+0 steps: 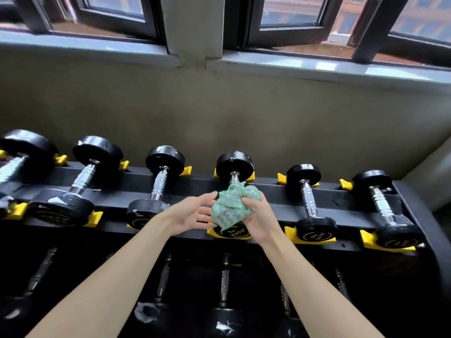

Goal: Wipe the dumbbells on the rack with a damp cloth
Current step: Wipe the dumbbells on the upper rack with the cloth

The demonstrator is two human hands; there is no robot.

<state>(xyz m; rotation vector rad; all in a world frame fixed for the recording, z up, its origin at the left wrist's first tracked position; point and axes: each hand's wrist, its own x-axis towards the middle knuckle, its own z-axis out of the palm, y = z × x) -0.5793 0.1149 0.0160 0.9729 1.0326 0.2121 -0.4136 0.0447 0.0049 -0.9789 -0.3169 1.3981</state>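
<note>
Several black dumbbells with chrome handles lie in yellow cradles along the top shelf of a black rack. My right hand grips a crumpled green cloth, held above the middle dumbbell, whose handle and near head it mostly hides. My left hand is beside the cloth with fingers spread, fingertips close to its left edge. The neighbouring dumbbell on the left shows wet smears on its near head. To the right lies another dumbbell.
A lower shelf holds more dumbbells, dim and partly under my arms. A beige wall rises behind the rack, with a sill and dark-framed windows above. The rack's right end stands near a wall corner.
</note>
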